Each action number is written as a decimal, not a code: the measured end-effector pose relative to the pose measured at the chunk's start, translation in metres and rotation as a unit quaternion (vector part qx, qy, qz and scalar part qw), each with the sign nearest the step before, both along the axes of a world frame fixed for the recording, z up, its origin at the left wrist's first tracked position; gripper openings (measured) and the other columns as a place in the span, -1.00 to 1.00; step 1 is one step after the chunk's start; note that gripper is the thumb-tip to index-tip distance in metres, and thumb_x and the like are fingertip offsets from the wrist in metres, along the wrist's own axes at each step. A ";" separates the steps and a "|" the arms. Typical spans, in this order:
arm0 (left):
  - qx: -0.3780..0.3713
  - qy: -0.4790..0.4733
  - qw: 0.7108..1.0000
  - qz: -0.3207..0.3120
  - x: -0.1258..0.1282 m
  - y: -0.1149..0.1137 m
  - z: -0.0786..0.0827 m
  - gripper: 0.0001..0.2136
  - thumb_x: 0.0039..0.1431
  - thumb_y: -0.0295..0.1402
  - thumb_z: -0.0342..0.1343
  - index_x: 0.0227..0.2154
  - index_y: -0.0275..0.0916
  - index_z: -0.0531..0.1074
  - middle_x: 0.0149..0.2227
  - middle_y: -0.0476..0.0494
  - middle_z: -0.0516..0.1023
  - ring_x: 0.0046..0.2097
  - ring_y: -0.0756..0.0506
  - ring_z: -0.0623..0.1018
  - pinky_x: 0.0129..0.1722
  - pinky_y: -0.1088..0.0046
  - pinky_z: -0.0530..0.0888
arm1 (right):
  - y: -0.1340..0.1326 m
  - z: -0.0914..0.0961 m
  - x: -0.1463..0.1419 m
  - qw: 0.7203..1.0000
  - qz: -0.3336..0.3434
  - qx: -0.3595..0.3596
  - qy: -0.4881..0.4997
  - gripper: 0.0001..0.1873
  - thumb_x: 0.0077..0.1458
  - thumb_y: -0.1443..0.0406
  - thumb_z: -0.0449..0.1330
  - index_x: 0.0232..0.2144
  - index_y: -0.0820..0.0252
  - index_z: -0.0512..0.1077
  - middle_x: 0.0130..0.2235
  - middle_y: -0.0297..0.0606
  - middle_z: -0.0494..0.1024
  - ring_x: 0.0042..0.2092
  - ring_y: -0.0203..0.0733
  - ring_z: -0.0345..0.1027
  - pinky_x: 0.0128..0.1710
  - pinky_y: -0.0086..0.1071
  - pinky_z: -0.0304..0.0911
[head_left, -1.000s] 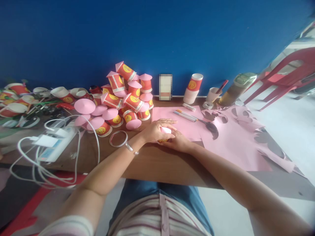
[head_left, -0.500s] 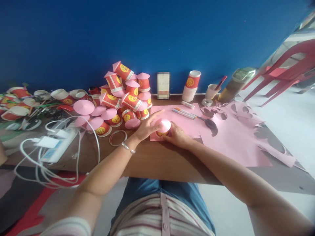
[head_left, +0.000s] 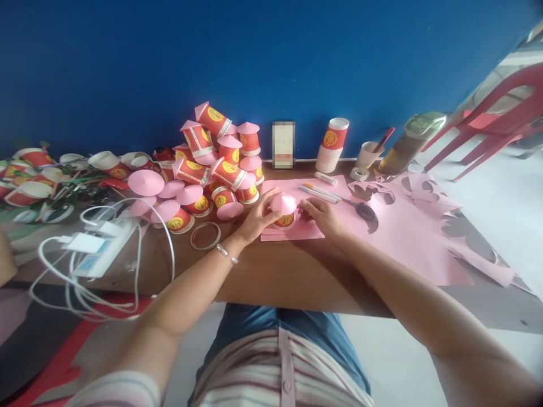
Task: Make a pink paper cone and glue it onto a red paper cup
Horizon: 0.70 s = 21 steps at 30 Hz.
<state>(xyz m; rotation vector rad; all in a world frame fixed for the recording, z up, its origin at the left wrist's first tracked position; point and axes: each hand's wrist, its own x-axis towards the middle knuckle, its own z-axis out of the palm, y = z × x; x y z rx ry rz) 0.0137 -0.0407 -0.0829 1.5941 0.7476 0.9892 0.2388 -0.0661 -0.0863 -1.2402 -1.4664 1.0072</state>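
A red paper cup (head_left: 283, 220) with a yellow emblem stands on the pink paper sheets, topped by a pink paper cone (head_left: 283, 204). My left hand (head_left: 259, 217) wraps round the left side of the cup, its thumb at the front just under the cone's edge. Just right of the cup is my right hand (head_left: 319, 215), apart from it, its fingers bent and loosely spread with nothing visible in them. Several finished red cups with pink cones (head_left: 229, 169) lie piled behind and left of my left hand.
Pens (head_left: 320, 193), scissors (head_left: 367, 216) and a glue stick (head_left: 326, 178) lie on pink paper (head_left: 407, 249). Stacked cups (head_left: 333, 144), a tape roll (head_left: 360, 174) and a bottle (head_left: 411, 144) stand behind. Left are a tape ring (head_left: 205, 236) and a cabled power strip (head_left: 102, 254).
My right hand has let go of the cup and drawn away to the right. My left hand stays on the cup, which now shows more of its red side.
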 end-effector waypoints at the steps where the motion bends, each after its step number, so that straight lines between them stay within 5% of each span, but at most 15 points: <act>1: -0.003 -0.004 1.000 0.005 0.000 -0.001 -0.001 -0.23 0.15 -0.01 0.32 0.36 -0.12 0.22 0.42 -0.32 0.27 0.45 -0.36 0.24 0.41 -0.05 0.24 | -0.001 0.004 0.000 0.999 0.012 -0.031 0.029 -0.48 0.18 -0.17 0.21 -0.39 0.17 0.49 -0.36 -0.20 0.57 -0.33 -0.16 0.42 -0.27 -0.24 0.40; 5: -0.030 -0.021 0.999 0.024 0.002 -0.002 -0.005 -0.42 0.33 -0.01 0.14 0.35 0.00 0.25 0.45 -0.16 0.23 0.46 -0.28 0.23 0.40 -0.05 0.27 | -0.008 0.017 -0.007 0.992 0.042 -0.073 0.094 -0.34 0.08 -0.30 0.23 -0.52 0.17 0.42 -0.50 -0.31 0.45 -0.45 -0.29 0.29 -0.41 -0.37 0.25; 12: -0.029 -0.021 0.999 0.039 0.004 -0.002 -0.008 -0.43 0.30 -0.07 0.21 0.32 -0.05 0.30 0.39 -0.19 0.33 0.42 -0.27 0.31 0.40 0.02 0.29 | -0.014 0.030 -0.015 0.986 0.050 -0.082 0.136 -0.39 -0.02 -0.24 0.36 -0.53 0.16 0.40 -0.51 -0.34 0.42 -0.44 -0.30 0.25 -0.42 -0.38 0.20; 21: -0.046 -0.019 0.998 0.029 0.003 0.002 -0.009 -0.41 0.24 -0.03 0.25 0.26 -0.15 0.37 0.35 -0.24 0.38 0.40 -0.31 0.33 0.38 0.06 0.30 | -0.009 0.019 -0.014 0.966 0.072 -0.148 0.197 -0.47 -0.15 -0.10 0.50 -0.50 0.19 0.46 -0.46 -0.34 0.48 -0.41 -0.31 0.26 -0.35 -0.37 0.20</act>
